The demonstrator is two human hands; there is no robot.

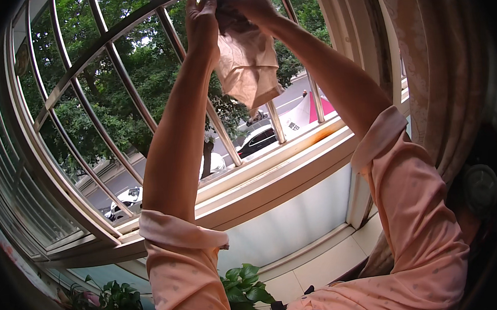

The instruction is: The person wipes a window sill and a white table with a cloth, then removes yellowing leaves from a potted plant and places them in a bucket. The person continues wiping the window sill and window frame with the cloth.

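Observation:
Both arms reach up to the top of the view, in front of the metal window bars. My left hand (201, 24) holds the top edge of a crumpled beige-pink cloth (248, 64), its thumb and a finger showing near the horizontal rail. My right hand (253, 5) grips the same cloth from the right, where the fabric is bunched and dark in shadow. The lower part of the cloth hangs down between my forearms in loose folds. Some of the fingers and the cloth's upper end are hidden or cut off by the frame.
Upright steel bars (129, 83) and a curved rail (110, 37) span the window. Below runs the window sill (275, 168), with a rust stain. A patterned curtain (424, 78) hangs at right. Leafy potted plants (247, 287) stand low down. Trees and parked cars are outside.

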